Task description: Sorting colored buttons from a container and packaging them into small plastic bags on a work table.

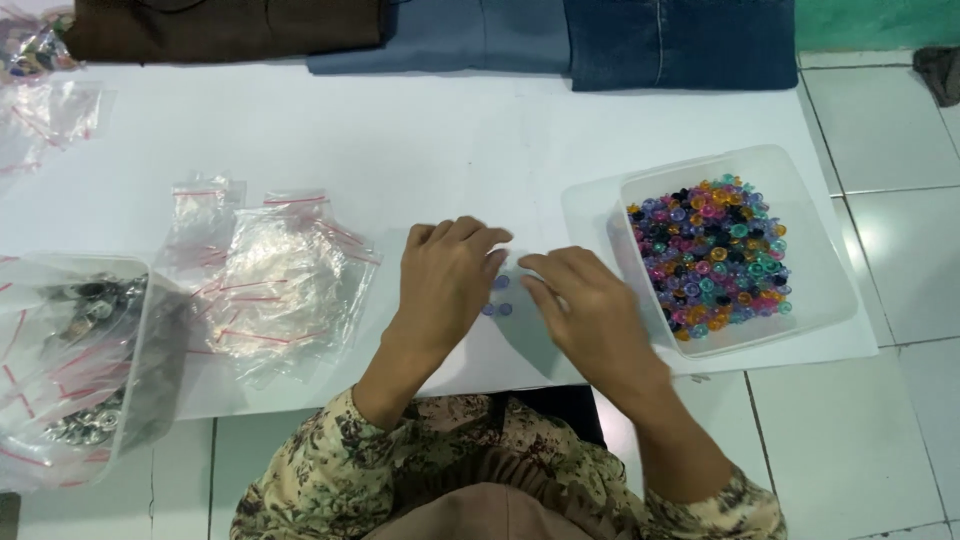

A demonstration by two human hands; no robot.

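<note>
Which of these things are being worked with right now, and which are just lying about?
In use: left hand, right hand, small purple beads, tub of coloured beads, clear zip bags.

Lying about: folded clothes, bin of metal pieces.

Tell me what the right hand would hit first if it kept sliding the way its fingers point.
The right hand points up and left, so it would probably first meet the small purple beads on the white sheet, then the left hand.

2 hands [445, 285]; 2 tubs [815, 250]; 3 loose beads [501, 283]
</note>
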